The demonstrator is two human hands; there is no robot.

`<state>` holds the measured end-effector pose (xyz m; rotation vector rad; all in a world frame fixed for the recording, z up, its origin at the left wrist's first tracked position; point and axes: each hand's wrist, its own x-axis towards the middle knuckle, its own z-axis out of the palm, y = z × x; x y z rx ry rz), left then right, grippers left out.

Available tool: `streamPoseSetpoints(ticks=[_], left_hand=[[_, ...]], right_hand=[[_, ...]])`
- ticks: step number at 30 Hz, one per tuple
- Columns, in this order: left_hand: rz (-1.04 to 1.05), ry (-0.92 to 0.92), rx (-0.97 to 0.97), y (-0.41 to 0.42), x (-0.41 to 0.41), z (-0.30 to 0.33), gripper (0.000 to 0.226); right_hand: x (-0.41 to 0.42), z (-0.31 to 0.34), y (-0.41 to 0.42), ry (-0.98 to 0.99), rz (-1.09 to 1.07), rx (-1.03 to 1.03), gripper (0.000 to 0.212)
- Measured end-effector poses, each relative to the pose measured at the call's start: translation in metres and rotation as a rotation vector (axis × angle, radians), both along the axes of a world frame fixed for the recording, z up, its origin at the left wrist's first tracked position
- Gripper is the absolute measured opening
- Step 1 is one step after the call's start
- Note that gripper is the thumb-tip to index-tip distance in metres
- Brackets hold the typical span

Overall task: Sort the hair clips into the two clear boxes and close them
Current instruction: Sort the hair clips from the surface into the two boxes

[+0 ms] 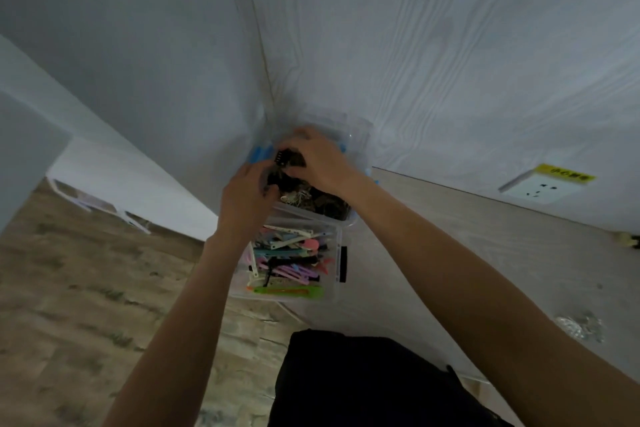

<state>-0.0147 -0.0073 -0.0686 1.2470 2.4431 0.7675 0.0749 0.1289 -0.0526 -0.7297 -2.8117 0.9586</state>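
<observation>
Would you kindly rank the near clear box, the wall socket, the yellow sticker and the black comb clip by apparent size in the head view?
1. Near clear box
2. Wall socket
3. Yellow sticker
4. Black comb clip, partly hidden under the right hand.

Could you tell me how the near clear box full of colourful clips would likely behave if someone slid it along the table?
The near clear box probably slides easily, since its thin plastic looks light. With no lid on it, the colourful clips piled near the rim might spill if it is jolted. It sits at the table edge, so a leftward push could tip it off.
</observation>
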Motion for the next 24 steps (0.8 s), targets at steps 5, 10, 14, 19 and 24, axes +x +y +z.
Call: streamPoseSetpoints(ticks=[5,10,14,19,24], left_hand=[[0.000,0.091,0.181,0.016,0.022,0.014,0.027],[-0.175,0.046,0.415,0.043,0.092,0.030,0.027],[-0.500,-0.099,0.396,0.064,0.163,0.020,0.023],[-0.836,-0.165,0.022,0.088,0.238,-0.019,0.043],[-0.996,-0.196,-0.179,0.109,0.320,-0.044,0.059]], right_hand=[[0.053,0.011,0.004,0.111,-0.122,0.043,0.033],[0.159,0.014,-0.015,0.208,-0.398,0.067,0.023],[0.252,-0.004,-0.036,0.149,-0.698,0.138,0.022],[0.351,-0.047,-0.047,-0.064,-1.104,0.280,0.033],[0.423,-0.087,-0.049,-0.145,-1.391,0.047,0.054]])
